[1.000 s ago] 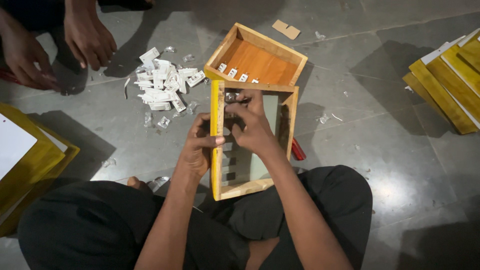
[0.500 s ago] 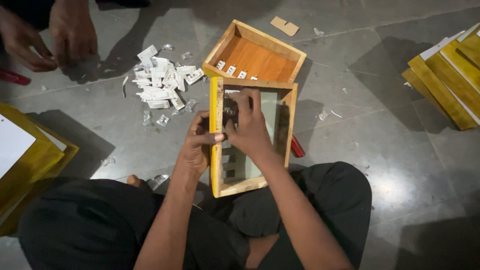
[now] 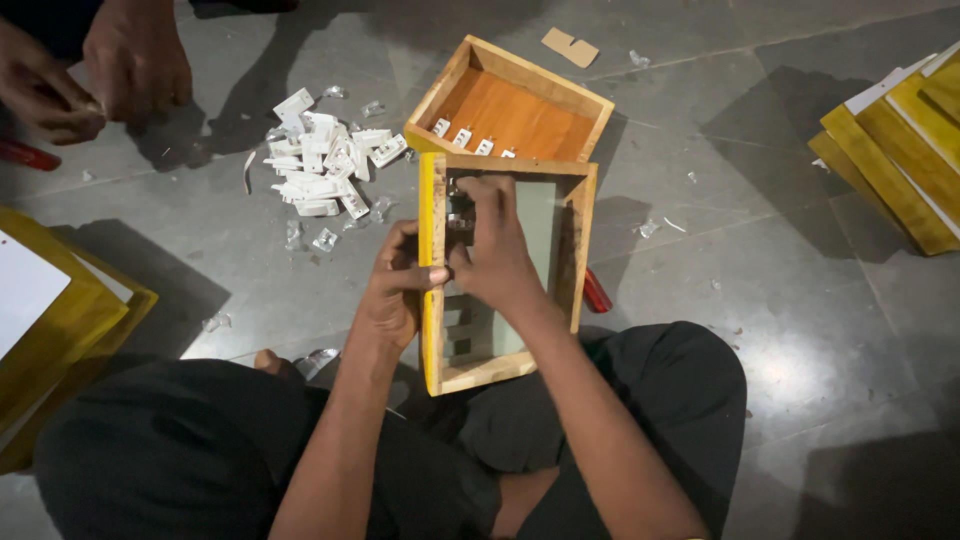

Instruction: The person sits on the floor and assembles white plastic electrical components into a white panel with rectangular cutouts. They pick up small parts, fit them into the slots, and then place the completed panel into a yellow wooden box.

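Note:
An open wooden box frame with a yellow left side (image 3: 432, 300) rests on my lap and the floor. My left hand (image 3: 395, 290) grips that yellow side, thumb over the edge. My right hand (image 3: 495, 250) reaches inside the frame near its top left corner, fingers pressed on a small dark metal part (image 3: 460, 215) that they mostly hide. A second open wooden box (image 3: 515, 110) lies just beyond, with a few small white pieces (image 3: 462, 135) along its near inner wall.
A heap of small white plastic pieces (image 3: 325, 170) lies on the grey floor to the left. Another person's hands (image 3: 100, 70) work at the top left. Yellow boards are stacked at the right (image 3: 890, 150) and left (image 3: 60, 330). A red tool tip (image 3: 596, 293) shows beside the frame.
My hands stay on the frame with only small finger shifts inside it. The other person's hands have drawn closer together at the top left.

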